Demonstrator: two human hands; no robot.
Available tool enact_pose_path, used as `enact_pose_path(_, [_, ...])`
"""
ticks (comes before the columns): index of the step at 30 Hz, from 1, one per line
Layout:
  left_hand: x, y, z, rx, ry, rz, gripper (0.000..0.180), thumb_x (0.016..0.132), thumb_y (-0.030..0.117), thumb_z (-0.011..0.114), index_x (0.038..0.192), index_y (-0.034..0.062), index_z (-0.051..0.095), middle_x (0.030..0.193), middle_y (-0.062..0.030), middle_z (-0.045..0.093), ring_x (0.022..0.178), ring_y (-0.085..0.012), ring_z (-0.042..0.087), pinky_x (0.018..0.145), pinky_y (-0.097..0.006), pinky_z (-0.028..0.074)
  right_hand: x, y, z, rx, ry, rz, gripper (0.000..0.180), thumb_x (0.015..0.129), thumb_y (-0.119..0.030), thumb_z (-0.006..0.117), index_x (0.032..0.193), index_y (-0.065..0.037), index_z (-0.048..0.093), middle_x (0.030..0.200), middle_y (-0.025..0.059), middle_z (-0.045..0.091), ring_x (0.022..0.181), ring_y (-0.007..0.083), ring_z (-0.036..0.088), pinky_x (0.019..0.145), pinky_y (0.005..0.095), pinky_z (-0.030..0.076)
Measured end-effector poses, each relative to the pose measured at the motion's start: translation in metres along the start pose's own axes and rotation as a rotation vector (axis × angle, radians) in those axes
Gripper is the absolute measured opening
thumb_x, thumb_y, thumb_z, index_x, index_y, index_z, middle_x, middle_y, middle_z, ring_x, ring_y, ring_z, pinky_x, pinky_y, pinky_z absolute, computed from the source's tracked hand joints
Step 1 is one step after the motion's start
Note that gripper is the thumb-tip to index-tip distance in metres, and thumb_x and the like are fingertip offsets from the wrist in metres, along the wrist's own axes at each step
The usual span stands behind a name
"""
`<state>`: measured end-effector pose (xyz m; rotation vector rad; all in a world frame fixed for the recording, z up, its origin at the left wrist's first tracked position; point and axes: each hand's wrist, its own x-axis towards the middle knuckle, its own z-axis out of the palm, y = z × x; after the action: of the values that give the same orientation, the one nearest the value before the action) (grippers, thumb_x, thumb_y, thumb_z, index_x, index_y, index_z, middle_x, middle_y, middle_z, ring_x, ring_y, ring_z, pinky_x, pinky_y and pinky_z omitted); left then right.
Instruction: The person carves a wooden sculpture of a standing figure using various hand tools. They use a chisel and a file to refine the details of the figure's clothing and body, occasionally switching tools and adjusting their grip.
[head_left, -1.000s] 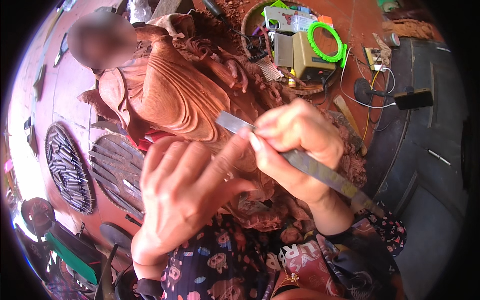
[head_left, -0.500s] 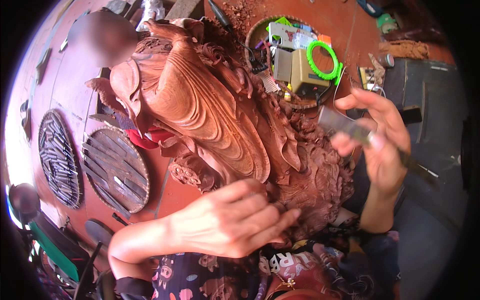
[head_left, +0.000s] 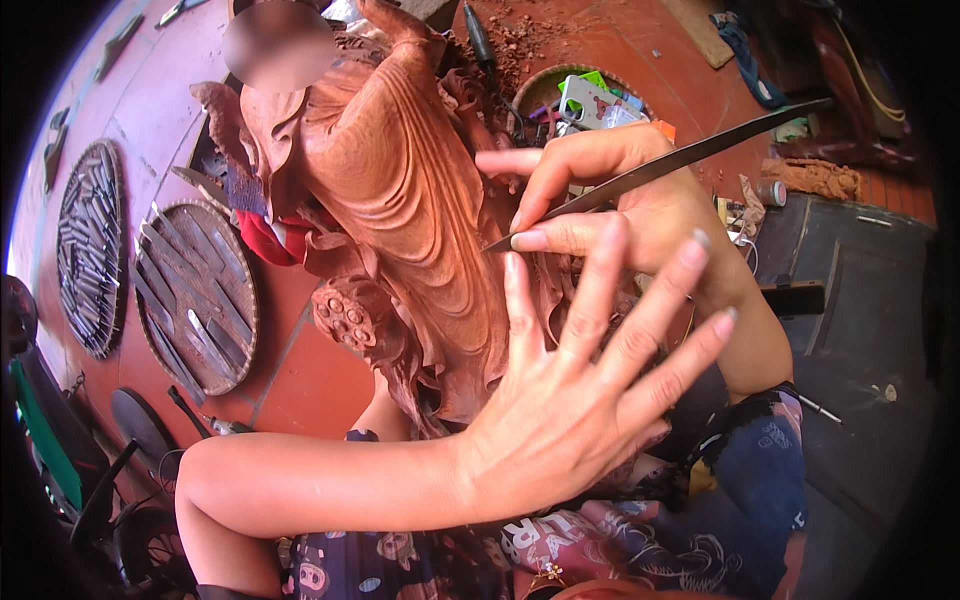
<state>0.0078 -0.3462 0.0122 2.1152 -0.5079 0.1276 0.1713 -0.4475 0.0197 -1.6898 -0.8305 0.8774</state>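
Observation:
A carved reddish-brown wooden statue of a robed figure lies tilted before me, with a carved lotus pod on its near left side. In my right hand is a long, thin, dark file, pinched between thumb and fingers. Its narrow tip points left over the statue's robe; whether it touches the wood I cannot tell. My left hand is held up with its fingers spread, just in front of the right hand and below the file's tip. It holds nothing and hides the statue's lower right part.
Two round woven trays stand on the red tiled floor at left: one tray full of small chisels, one tray with several files. A basket of odds and ends sits beyond my right hand. A phone lies on a dark panel at right.
My left hand has lifted off the statue and spread its fingers. My right hand has moved left over the statue, the file turned to point left. The view has shifted slightly.

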Motion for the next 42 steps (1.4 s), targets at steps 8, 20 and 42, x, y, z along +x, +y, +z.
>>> enact_pose_path(8, [-0.004,-0.01,0.006,0.024,0.026,-0.01,0.082,0.085,0.028,0.071,0.159,0.0201,0.036,0.169,-0.0184,0.013,0.153,-0.0529,0.008,0.107,-0.081,0.02,-0.001,0.012,0.007,-0.212,0.012,-0.116,0.016,0.082,-0.013,0.075,0.086,0.002,0.074,0.074,0.0113,0.071,0.093,0.0201,0.073,0.106,0.0366,0.05])
enact_pose_path(20, [-0.008,-0.009,0.001,-0.015,-0.066,-0.066,0.093,0.08,0.025,0.082,0.16,0.0192,0.035,0.168,-0.0273,0.01,0.151,-0.0586,0.006,0.116,-0.069,0.022,0.007,0.016,-0.002,-0.235,-0.109,-0.199,0.017,0.081,-0.014,0.078,0.085,0.002,0.074,0.075,0.0113,0.072,0.072,0.0186,0.07,0.098,0.0378,0.055])
enact_pose_path(42, [0.005,-0.021,-0.017,-0.049,0.004,-0.083,0.098,0.084,0.025,0.078,0.16,-0.001,0.022,0.166,-0.0323,0.01,0.152,-0.0542,0.011,0.122,-0.057,0.019,0.011,0.016,0.008,-0.116,0.061,-0.098,0.01,0.079,-0.007,0.077,0.081,0.0,0.072,0.077,0.0058,0.072,0.07,0.0123,0.068,0.083,0.0309,0.059])
